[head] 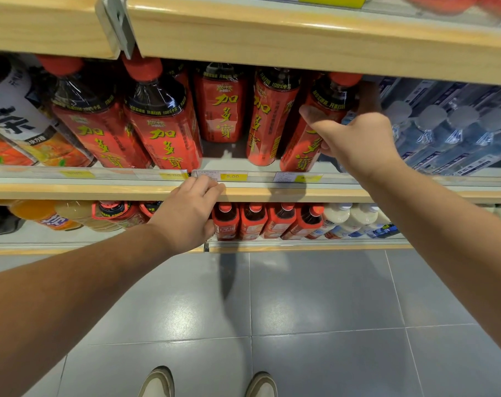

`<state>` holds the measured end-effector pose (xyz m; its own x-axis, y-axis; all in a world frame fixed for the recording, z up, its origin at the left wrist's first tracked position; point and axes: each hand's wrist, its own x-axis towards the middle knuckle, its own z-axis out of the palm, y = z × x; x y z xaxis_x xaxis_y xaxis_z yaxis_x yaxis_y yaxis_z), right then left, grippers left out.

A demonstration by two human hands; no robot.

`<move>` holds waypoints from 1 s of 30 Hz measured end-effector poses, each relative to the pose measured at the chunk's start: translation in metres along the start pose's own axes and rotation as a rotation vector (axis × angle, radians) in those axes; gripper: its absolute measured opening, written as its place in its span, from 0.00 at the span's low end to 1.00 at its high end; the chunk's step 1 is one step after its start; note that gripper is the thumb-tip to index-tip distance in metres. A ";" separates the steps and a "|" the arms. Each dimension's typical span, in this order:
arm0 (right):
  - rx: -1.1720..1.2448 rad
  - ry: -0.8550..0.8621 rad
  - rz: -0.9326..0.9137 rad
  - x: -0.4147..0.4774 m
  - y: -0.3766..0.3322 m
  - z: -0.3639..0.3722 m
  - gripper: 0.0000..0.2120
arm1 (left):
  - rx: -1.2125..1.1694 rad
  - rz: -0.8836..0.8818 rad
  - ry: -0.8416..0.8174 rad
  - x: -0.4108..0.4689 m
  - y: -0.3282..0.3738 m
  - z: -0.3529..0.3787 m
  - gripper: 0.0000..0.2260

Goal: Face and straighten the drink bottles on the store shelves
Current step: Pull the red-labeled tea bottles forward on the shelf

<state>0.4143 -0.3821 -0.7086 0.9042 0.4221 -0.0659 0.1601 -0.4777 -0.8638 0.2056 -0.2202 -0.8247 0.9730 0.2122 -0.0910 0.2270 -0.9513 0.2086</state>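
The right hand (358,141) is clamped round the end bottle (302,156), thumb across the front and fingers behind the shoulder. That bottle stands at the front of the middle shelf, at the right end of the red row, just beside the water packs (450,133). From here I'd say twist it by the body, base kept flat, until the yellow characters face square out like its neighbours'. Next should be the back bottle (220,110), which sits well behind the row. The left hand (186,216) grips the shelf edge (272,193), a useful brace.
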 end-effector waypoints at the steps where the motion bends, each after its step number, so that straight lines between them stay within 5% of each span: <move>1: 0.002 -0.003 0.017 0.000 0.000 0.001 0.19 | 0.000 -0.002 -0.002 0.000 0.000 0.000 0.31; 8: 0.023 0.007 0.034 0.003 0.007 0.004 0.20 | 0.011 -0.004 -0.013 -0.001 0.001 0.000 0.32; 11: 0.002 -0.033 0.046 0.003 0.007 0.002 0.28 | 0.016 -0.004 -0.026 -0.002 0.001 -0.001 0.32; 17: -0.127 -0.045 -0.023 -0.003 0.016 -0.005 0.14 | 0.018 -0.010 -0.075 -0.004 0.001 -0.004 0.32; 21: -0.224 -0.029 0.018 -0.013 0.024 -0.012 0.24 | -0.012 -0.044 -0.138 -0.004 0.000 -0.008 0.32; 30: -0.348 -0.186 -0.084 -0.054 0.023 -0.003 0.25 | -0.050 -0.134 -0.220 -0.023 -0.008 -0.034 0.33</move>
<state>0.3703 -0.4180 -0.7232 0.7999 0.5881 -0.1192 0.3841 -0.6544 -0.6513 0.1831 -0.2096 -0.7912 0.9029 0.2765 -0.3290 0.3600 -0.9047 0.2277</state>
